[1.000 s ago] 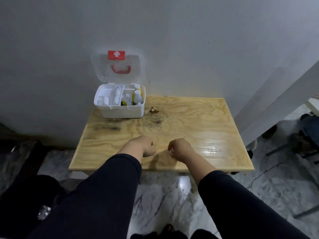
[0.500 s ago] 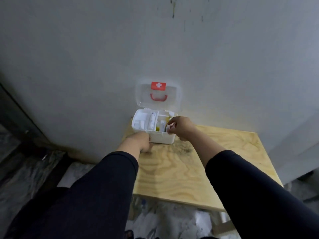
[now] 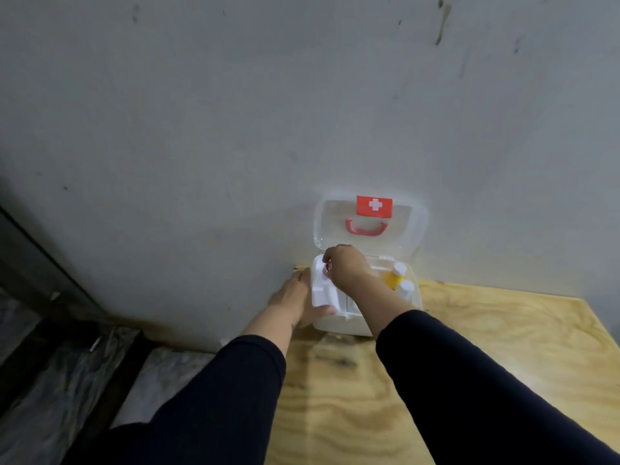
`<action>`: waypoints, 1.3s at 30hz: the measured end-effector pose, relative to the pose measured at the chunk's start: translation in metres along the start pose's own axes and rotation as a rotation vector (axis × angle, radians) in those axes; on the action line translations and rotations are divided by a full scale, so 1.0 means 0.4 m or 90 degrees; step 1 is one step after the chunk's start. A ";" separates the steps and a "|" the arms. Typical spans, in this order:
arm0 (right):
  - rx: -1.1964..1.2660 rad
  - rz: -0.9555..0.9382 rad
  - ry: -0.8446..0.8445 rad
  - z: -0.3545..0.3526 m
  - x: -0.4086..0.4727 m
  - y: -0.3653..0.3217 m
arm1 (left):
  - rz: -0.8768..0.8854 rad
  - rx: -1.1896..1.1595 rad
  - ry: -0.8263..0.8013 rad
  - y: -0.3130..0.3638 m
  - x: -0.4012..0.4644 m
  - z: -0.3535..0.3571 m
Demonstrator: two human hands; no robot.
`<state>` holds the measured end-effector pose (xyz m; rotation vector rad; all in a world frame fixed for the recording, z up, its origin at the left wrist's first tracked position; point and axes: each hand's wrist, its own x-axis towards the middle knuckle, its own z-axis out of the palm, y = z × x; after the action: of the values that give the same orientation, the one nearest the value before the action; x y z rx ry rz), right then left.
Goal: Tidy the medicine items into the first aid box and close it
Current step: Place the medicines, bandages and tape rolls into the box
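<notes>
A white first aid box (image 3: 339, 325) stands open at the table's back left corner. Its clear lid (image 3: 406, 236), with a red cross label and a red handle, leans back against the wall. My left hand (image 3: 295, 297) grips the box's left side, thumb on the front wall. My right hand (image 3: 347, 270) hovers over the back left compartment of the white inner tray (image 3: 320, 290), fingers pinched on a small item that is mostly hidden. White-capped bottles (image 3: 401, 275) with yellow stand in the right part of the box.
The box sits on a light wooden table (image 3: 486, 347) pushed against a grey wall (image 3: 235, 129). The table's left edge runs just beside the box, with marble floor (image 3: 50, 380) below it.
My right hand has moved from the box's right front corner to above the back left compartment. My left hand has shifted from the front wall to the left side. The view moved closer.
</notes>
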<state>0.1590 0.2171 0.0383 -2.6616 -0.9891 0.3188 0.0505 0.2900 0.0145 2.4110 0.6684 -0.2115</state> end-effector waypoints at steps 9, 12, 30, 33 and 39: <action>0.067 0.027 0.017 -0.010 0.038 -0.005 | 0.033 -0.093 -0.045 -0.046 0.098 0.037; 0.036 0.041 -0.010 -0.032 0.028 0.007 | 0.035 -0.094 -0.048 -0.071 0.131 0.064; 0.036 0.091 -0.022 0.007 -0.003 0.002 | 0.055 -0.082 -0.071 -0.039 0.074 0.033; 0.036 0.078 -0.031 0.003 -0.011 0.008 | 0.050 -0.060 -0.071 -0.046 0.085 0.038; 0.095 0.085 0.047 -0.048 -0.050 0.036 | 0.015 -0.018 -0.040 -0.006 0.055 -0.024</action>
<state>0.1587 0.1899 0.0533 -2.5878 -0.7372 0.3078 0.0679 0.3064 0.0142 2.3727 0.6107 -0.2659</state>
